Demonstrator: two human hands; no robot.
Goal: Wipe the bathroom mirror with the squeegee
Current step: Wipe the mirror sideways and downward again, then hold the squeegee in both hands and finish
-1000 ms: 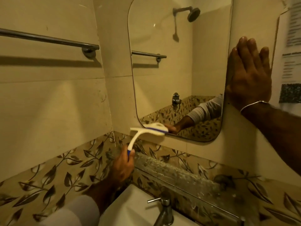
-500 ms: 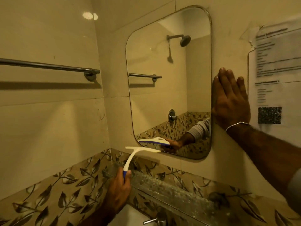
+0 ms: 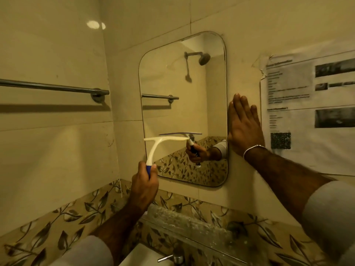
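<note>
Gripping the blue end of the squeegee (image 3: 153, 150) handle, the left hand (image 3: 144, 187) sits closed in a fist just below the mirror's lower left corner, and the white blade reaches across the lower left part of the mirror (image 3: 172, 112), level and about a third of the way up the glass. Blade against the glass, by the look of its reflection meeting it right there, though I can't swear to full contact along the whole edge. Over on the mirror's right side, the right hand (image 3: 244, 129) lies open and flat on the wall tile, fingers together pointing up, holding nothing, just beside the mirror's right edge and bracing the person. A taped paper notice (image 3: 307, 112) hangs further right of the mirror; a towel rail (image 3: 57, 88) runs well off to its left.

How far along? Hard to call. The glass shows no clear wet band or streak line in this dim yellow light, so I can't tell which strips are done. My read: the blade is low on the left, and the right half and the whole upper stretch of the mirror likely remain to be covered.
</note>
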